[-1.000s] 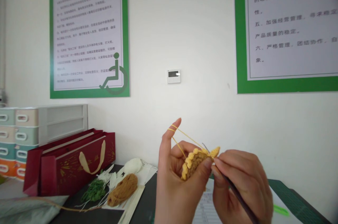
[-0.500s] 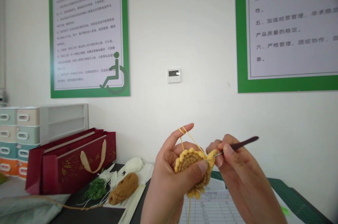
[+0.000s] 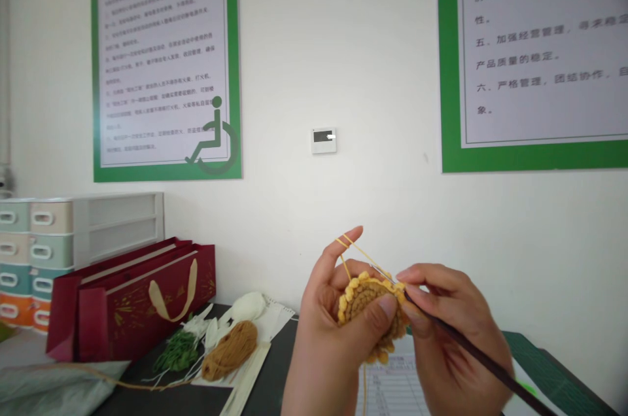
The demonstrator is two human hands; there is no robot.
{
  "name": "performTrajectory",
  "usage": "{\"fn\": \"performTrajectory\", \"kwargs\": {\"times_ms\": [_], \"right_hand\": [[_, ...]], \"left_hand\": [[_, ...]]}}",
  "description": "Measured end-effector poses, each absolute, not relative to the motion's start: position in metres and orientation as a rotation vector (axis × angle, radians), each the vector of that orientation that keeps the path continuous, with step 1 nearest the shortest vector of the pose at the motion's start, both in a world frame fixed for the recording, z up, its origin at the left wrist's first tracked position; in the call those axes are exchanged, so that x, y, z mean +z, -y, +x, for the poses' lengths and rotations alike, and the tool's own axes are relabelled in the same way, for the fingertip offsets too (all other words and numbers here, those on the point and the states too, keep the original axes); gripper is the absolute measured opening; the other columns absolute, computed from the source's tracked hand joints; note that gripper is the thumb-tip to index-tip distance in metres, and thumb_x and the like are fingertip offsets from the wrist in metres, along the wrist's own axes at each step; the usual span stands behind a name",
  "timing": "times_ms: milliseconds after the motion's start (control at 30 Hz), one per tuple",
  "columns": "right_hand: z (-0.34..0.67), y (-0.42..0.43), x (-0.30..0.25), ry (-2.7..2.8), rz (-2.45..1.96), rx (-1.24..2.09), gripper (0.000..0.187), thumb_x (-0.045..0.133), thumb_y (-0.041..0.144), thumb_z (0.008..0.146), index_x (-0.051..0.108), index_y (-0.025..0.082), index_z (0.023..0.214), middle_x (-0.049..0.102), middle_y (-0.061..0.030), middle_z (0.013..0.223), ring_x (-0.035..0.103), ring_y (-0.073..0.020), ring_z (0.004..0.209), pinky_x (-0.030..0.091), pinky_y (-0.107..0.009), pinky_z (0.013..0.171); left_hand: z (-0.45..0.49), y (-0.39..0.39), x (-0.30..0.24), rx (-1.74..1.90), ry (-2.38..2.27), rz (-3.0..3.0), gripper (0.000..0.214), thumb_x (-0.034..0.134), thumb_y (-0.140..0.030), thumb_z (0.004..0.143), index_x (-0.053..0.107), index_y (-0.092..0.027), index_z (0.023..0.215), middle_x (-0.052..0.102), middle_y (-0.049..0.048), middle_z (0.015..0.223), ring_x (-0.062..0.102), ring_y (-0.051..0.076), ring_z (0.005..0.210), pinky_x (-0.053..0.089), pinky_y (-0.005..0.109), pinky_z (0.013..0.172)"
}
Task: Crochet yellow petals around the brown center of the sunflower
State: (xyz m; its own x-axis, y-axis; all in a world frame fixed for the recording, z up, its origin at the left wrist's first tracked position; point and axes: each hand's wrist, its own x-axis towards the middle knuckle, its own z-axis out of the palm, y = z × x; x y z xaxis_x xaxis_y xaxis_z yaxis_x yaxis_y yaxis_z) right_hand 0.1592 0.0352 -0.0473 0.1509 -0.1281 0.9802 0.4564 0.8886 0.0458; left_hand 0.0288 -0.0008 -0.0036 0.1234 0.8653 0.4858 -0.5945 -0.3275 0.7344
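Note:
My left hand (image 3: 338, 324) pinches a round crochet piece (image 3: 366, 301), brown in the middle with a bumpy yellow edge, its thumb across the front. Yellow yarn (image 3: 363, 250) loops over the raised left index finger and runs down to the edge of the piece. My right hand (image 3: 451, 324) grips a crochet hook (image 3: 471, 347) with a dark handle; its thin metal tip lies at the upper right edge, by the yarn. A loose yellow strand (image 3: 364, 390) hangs below the piece.
On the dark table at left lie a brown yarn skein (image 3: 230, 350), green yarn (image 3: 177, 350) and white yarn (image 3: 248, 306). Red gift bags (image 3: 142, 311) stand before stacked drawers (image 3: 52, 252). Printed paper (image 3: 392, 386) and a green mat (image 3: 554, 370) lie under the hands.
Both hands have shifted slightly right with the crochet piece. The hook has swung from handle pointing up right to handle pointing down right, its tip now up toward the yarn.

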Motion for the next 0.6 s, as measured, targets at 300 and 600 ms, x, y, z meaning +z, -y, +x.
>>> {"fn": "performTrajectory", "kwargs": {"times_ms": [300, 600], "right_hand": [[0.1574, -0.0340, -0.0508, 1.333, -0.325, -0.428, 0.028, 0.068, 0.004, 0.086, 0.070, 0.024, 0.106, 0.073, -0.0055, 0.105, 0.071, -0.0215, 0.092, 0.061, -0.037, 0.072], [0.1582, -0.0330, -0.0418, 1.391, -0.352, -0.342, 0.025, 0.064, 0.003, 0.088, 0.071, 0.022, 0.102, 0.071, -0.0049, 0.100, 0.069, -0.0194, 0.094, 0.059, -0.034, 0.076]], "left_hand": [[0.0320, 0.0017, -0.0035, 1.604, -0.298, 1.133, 0.065, 0.089, -0.011, 0.072, 0.068, -0.024, 0.132, 0.074, 0.0045, 0.105, 0.062, 0.011, 0.073, 0.054, 0.022, 0.068], [0.0373, 0.0067, -0.0034, 1.685, -0.294, 1.245, 0.053, 0.079, -0.009, 0.083, 0.071, -0.030, 0.131, 0.080, 0.0054, 0.099, 0.065, 0.012, 0.071, 0.051, 0.021, 0.063]]}}
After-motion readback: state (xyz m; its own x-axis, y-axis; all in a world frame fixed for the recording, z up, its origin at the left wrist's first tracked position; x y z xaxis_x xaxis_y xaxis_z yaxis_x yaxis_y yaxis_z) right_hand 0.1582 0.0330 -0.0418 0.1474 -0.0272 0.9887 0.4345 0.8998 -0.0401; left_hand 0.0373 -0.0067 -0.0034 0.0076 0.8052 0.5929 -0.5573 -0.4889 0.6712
